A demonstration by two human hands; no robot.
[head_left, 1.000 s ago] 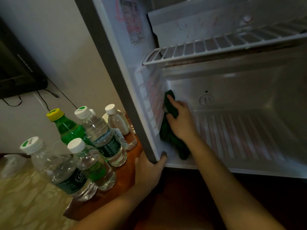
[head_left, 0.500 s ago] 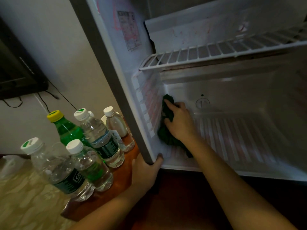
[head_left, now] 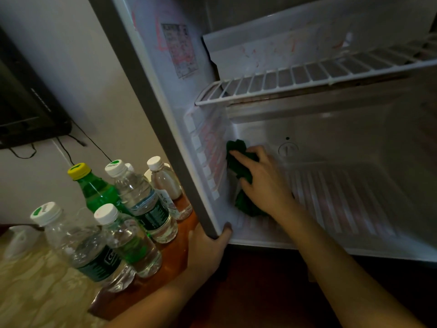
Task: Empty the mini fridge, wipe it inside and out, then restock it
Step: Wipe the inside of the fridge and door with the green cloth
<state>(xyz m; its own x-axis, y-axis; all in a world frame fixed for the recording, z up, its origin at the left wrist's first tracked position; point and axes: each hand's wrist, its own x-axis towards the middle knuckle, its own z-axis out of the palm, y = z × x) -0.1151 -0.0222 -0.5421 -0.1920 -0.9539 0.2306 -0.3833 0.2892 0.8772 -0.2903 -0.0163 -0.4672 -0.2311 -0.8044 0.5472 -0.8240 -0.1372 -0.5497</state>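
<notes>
The mini fridge (head_left: pixel 354 143) stands open with nothing on its ribbed floor. A white wire shelf (head_left: pixel 307 76) spans its upper part. My right hand (head_left: pixel 262 183) is inside at the lower left and presses a dark green cloth (head_left: pixel 243 204) against the left inner wall near the back corner, fingers curled over the cloth. My left hand (head_left: pixel 208 252) grips the bottom left front corner of the fridge body, thumb hooked over the edge. Several plastic bottles (head_left: pixel 142 204) stand outside to the left, one a green bottle (head_left: pixel 97 188) with a yellow cap.
The bottles stand on a brown wooden surface (head_left: pixel 175 254) beside the fridge. A patterned pale surface (head_left: pixel 30 292) lies at the lower left. A dark device (head_left: pixel 26 110) with cables hangs on the white wall. A round knob (head_left: pixel 287 149) sits on the fridge's back wall.
My right hand has slid the green cloth a little deeper along the left inner wall toward the back corner. My left hand stays on the fridge corner.
</notes>
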